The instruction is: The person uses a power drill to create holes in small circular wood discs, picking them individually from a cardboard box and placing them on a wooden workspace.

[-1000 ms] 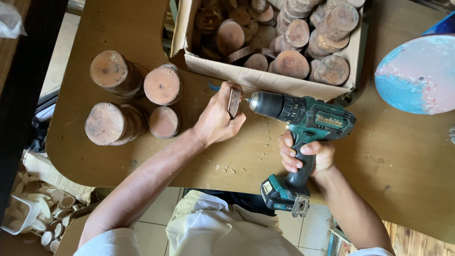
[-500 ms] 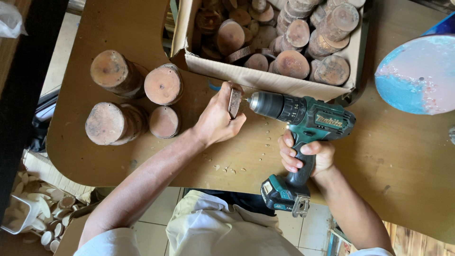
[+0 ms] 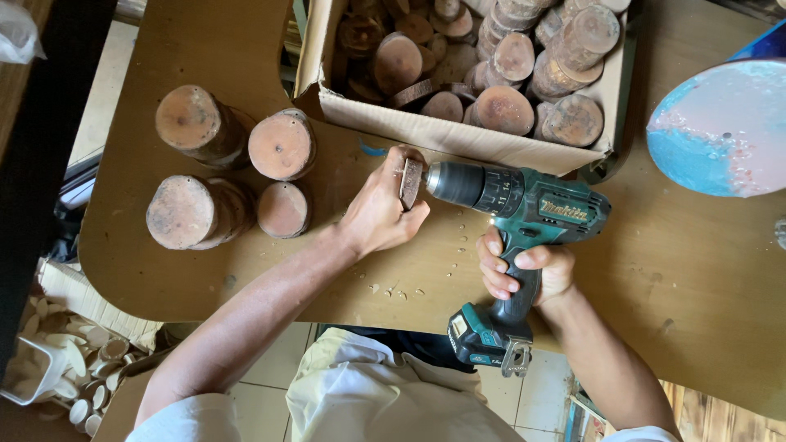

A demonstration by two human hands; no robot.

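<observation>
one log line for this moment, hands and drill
left hand: holds wood slice on edge | right hand: grips cordless drill | drill nose against slice | on table

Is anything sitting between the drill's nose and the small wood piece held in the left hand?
Nothing visible. The green cordless drill, gripped by the right hand, has its chuck right against the small wood slice that the left hand holds on edge on the table.

Drill [image 3: 524, 205] against hand-held, seemingly wooden piece [image 3: 410, 182]
</observation>
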